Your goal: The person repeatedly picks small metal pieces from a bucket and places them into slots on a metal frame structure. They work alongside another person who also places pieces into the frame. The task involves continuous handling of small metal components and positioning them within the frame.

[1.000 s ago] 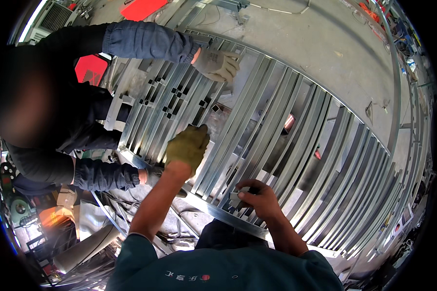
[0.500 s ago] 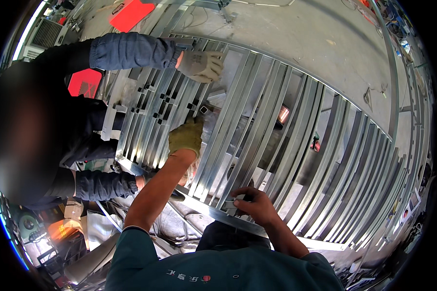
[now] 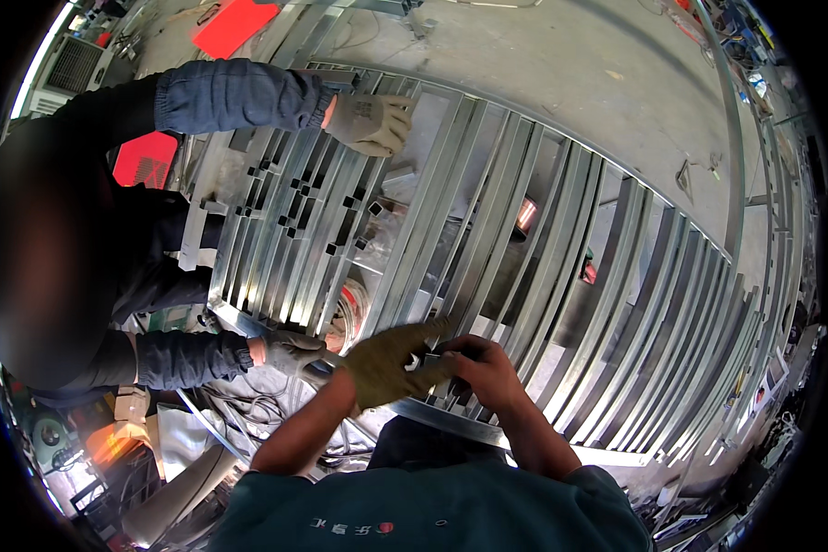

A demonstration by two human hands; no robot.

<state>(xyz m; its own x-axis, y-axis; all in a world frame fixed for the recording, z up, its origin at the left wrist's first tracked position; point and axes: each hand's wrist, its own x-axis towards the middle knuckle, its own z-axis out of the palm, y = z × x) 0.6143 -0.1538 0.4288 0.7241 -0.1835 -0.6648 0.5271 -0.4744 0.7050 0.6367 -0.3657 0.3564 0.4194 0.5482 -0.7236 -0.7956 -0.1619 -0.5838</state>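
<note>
My left hand [image 3: 391,366], in an olive work glove, is over the near rail of a metal frame, its fingers and thumb apart. Close against it, my bare right hand [image 3: 486,373] has its fingers bent and pinched together; whatever they hold is hidden. Beneath both hands lies a row of long galvanized square tubes [image 3: 499,230] across the frame. Shorter tubes [image 3: 285,221] with dark hollow ends lie on the left side. A co-worker's grey-gloved hand [image 3: 370,124] rests at the far edge, and the other gloved hand [image 3: 293,351] at the near left rail.
The co-worker stands at the left end of the frame. Coiled cables [image 3: 267,405] lie on the floor below the near rail. Red panels [image 3: 235,28] are at the far left. A long metal bar [image 3: 732,138] runs along the right. A glowing lamp [image 3: 526,214] shows between the tubes.
My left hand has pulled back from among the short tubes toward my right hand, and its fingers have spread. My right hand stays near the same place. The co-worker's near hand is more visible.
</note>
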